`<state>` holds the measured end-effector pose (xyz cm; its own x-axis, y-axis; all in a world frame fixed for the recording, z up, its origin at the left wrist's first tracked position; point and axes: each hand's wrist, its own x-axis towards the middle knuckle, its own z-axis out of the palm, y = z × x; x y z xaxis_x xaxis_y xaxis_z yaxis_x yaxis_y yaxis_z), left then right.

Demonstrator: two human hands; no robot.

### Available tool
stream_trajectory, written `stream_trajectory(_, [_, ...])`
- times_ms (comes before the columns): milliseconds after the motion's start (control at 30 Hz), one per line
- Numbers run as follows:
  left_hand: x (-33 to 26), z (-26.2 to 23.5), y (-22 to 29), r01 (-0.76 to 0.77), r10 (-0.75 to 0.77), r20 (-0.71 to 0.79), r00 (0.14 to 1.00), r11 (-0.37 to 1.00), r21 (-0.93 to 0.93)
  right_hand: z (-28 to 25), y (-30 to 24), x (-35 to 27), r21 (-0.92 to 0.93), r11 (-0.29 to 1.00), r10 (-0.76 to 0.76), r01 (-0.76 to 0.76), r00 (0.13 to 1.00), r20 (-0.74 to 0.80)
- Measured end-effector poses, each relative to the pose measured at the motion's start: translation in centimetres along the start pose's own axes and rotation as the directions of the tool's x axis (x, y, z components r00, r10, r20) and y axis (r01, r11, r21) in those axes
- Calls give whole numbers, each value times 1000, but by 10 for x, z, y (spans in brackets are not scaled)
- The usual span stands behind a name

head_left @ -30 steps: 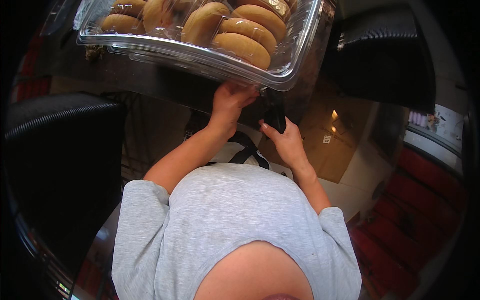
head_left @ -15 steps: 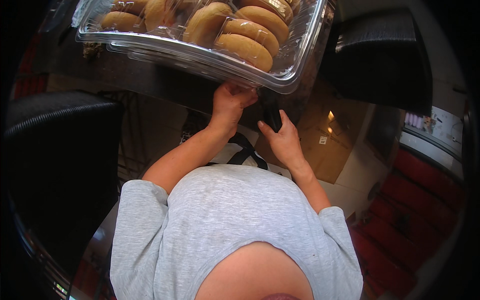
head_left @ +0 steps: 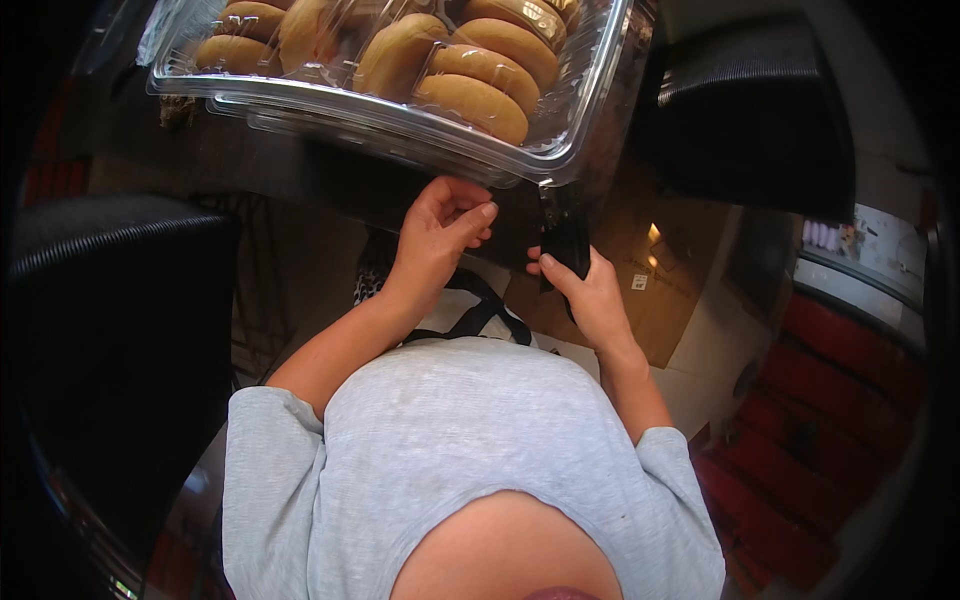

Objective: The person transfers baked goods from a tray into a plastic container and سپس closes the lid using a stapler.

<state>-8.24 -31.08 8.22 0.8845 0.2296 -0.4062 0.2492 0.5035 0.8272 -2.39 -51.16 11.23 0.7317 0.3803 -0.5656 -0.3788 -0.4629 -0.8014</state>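
Note:
A clear plastic clamshell container [head_left: 330,95] of ring-shaped doughnuts [head_left: 470,105] sits on a dark table, with further clear rims showing beneath its edge. Just below its near edge is my left hand [head_left: 440,225], fingers curled and thumb pressed toward the index finger; anything pinched there is too small to make out. My right hand [head_left: 600,300] is closed around a long black hand-held tool [head_left: 567,235], its far end pointing up at the container's right corner. The exact kind of tool is unclear in the shadow.
Black chairs stand at the left [head_left: 120,330] and upper right [head_left: 760,110]. A flat brown cardboard piece [head_left: 660,290] is on the right beyond the table edge. Red steps or shelves [head_left: 820,410] show at far right. A black-strapped white bag [head_left: 470,315] is close to my body.
My left hand has drawn back from the container's edge, toward me and left. My right hand with the black tool has shifted slightly right and toward me, away from the left hand.

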Motion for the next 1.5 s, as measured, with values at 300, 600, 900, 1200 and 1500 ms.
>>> stream_trajectory(300, [-2,35,45,-197,227,67,972,931,-308,-4,-55,-35,-9,991,-133,133,990,35])
stream_trajectory(600, [1,40,41,-266,280,6,960,920,-288,-6,-65,-41,-46,993,-110,111,994,15])
stream_trajectory(900, [1,42,40,-290,297,-14,955,918,-271,-4,-72,-46,-35,993,-112,112,994,-8])
stream_trajectory(1200, [4,42,35,-310,319,-16,948,909,-279,-1,-76,-43,-145,981,-134,133,991,0])
stream_trajectory(1500, [5,42,33,-306,317,-17,948,901,-307,4,-83,-44,-265,956,-138,124,990,-32])
